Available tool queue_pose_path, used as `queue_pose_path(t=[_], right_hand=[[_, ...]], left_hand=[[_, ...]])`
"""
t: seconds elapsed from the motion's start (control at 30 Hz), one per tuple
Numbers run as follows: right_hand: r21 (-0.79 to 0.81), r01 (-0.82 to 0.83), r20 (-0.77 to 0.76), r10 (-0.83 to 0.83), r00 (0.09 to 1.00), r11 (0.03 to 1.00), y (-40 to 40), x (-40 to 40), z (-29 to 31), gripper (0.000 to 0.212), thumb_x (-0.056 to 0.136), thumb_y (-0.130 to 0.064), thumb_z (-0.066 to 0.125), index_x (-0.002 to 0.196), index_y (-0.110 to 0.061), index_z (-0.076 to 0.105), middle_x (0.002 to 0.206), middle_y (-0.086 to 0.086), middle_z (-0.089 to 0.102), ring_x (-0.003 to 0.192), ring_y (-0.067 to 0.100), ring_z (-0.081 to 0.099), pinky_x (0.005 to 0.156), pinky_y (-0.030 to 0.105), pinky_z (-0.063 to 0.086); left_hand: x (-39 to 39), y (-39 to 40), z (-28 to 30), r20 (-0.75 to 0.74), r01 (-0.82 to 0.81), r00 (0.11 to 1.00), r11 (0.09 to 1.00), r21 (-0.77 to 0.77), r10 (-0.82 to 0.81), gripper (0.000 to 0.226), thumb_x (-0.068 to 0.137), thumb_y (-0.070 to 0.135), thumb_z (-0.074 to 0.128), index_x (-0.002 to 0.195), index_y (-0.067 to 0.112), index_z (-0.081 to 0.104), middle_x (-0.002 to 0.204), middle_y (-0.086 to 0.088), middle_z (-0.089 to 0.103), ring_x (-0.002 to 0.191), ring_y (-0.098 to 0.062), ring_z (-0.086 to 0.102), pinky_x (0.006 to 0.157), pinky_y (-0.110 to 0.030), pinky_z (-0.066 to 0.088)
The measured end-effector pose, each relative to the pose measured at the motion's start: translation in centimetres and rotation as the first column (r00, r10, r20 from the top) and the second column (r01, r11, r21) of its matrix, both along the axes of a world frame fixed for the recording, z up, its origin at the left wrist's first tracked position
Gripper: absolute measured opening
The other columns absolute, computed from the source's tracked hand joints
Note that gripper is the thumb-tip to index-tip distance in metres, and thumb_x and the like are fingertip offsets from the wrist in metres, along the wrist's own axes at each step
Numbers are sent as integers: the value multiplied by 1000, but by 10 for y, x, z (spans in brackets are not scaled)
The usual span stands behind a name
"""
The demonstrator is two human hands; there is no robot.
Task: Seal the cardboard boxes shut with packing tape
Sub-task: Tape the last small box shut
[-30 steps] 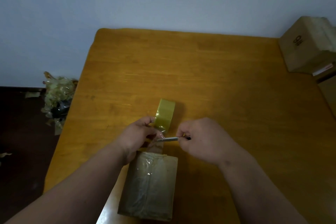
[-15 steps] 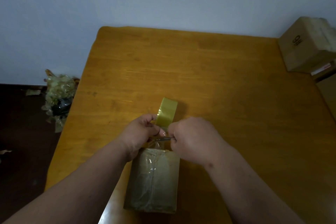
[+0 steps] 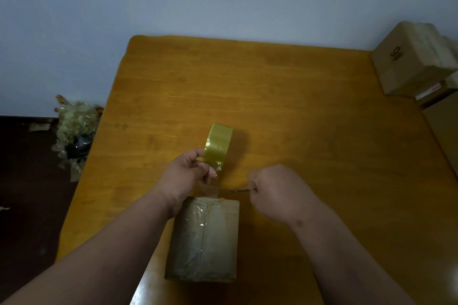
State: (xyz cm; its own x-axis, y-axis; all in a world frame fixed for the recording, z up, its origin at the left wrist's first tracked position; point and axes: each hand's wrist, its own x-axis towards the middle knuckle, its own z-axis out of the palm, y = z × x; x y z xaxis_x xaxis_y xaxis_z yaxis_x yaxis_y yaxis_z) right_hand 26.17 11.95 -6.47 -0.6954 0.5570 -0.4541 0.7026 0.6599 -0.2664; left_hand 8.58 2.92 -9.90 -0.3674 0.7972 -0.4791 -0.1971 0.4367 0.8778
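Orange wooden table (image 3: 309, 111) against a pale wall, with a taped-over cardboard box (image 3: 203, 240) nearest the camera. Just past it, left hand (image 3: 184, 176) pinches the tape roll (image 3: 218, 145), right hand (image 3: 277, 190) curls round a thin blade (image 3: 240, 190). More cardboard boxes (image 3: 414, 57) far right.

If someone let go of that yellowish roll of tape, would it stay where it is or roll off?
Probably it would roll or topple: the tape roll is round and held on edge by the left hand, above the table. A clear strip seems to run down to the cardboard box, which might tether it. It looks light, held by fingertips.
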Motion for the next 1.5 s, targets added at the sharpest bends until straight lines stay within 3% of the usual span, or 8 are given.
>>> queue_pose_path(t=[0.17, 0.37, 0.6, 0.7, 0.83, 1.2, 1.33, 1.5], right_hand=[[-50, 223, -45, -226, 973, 973, 15, 18, -17, 13, 94, -21, 52, 87, -19, 62, 76, -2, 61, 68, 17, 57, 57, 32, 46], [-324, 508, -19, -543, 839, 798, 1, 26, -85, 8, 100, -27, 50, 95, -25, 56, 91, 2, 66, 76, 20, 60, 66, 31, 45], [47, 535, -26, -534, 845, 844, -18, 19, -98, 23, 94, -36, 55, 115, -32, 64, 121, -2, 52, 118, 24, 45, 97, 34, 39], [-379, 540, -208, -637, 742, 752, -17, -5, -69, 11, 94, -33, 56, 91, -32, 66, 99, -9, 63, 99, 16, 58, 86, 31, 47], [-752, 358, -143, -667, 731, 554, -26, -34, -40, 19, 85, -38, 67, 71, -25, 68, 76, -10, 67, 71, 1, 61, 62, 19, 45], [-809, 407, -21, -713, 701, 424, -28, -43, -42, 12, 84, -13, 75, 77, -17, 66, 74, -2, 64, 70, 9, 55, 65, 22, 42], [-808, 397, -37, -710, 704, 436, -30, -41, -45, 18, 85, -10, 73, 73, -18, 62, 70, -3, 61, 63, 6, 52, 56, 17, 40], [-779, 421, -26, -695, 718, 464, -27, -45, -45, 12, 83, -12, 74, 76, -15, 65, 67, -4, 61, 60, 5, 50, 45, 11, 37]], left_hand=[[3, -2, 0, 65, -8, 998, 999, -33, 10, 28, 95, -6, 48, 109, 12, 65, 70, 0, 71, 51, -1, 58, 45, -10, 43], [2, -3, 5, 100, -19, 995, 999, -46, 24, 42, 84, -16, 48, 115, 8, 65, 71, -2, 72, 53, -1, 59, 47, -8, 42], [0, -6, 3, 119, -17, 992, 994, -110, 30, 52, 82, -15, 40, 124, 9, 60, 81, -4, 74, 54, -3, 58, 55, -19, 42], [-1, -6, 1, 148, -33, 988, 994, -105, 48, 52, 80, -14, 39, 121, 9, 63, 83, -6, 74, 53, -6, 58, 52, -17, 42], [-1, -7, -1, 191, -52, 979, 995, -86, 68, 51, 78, -15, 39, 113, 8, 67, 82, -10, 73, 53, -9, 57, 44, -12, 40], [-7, -15, -16, 220, -181, 957, 982, -61, 190, 26, 89, 1, 59, 107, 20, 64, 87, -2, 76, 54, -5, 58, 49, -19, 41], [-16, -14, -17, 224, -318, 919, 946, -64, 324, 32, 89, -2, 60, 106, 25, 63, 84, 3, 76, 52, -2, 58, 45, -15, 41], [-16, -21, -21, 156, -239, 956, 968, -79, 249, 48, 82, 0, 71, 120, 26, 58, 91, 5, 76, 71, -2, 68, 61, -24, 44]])
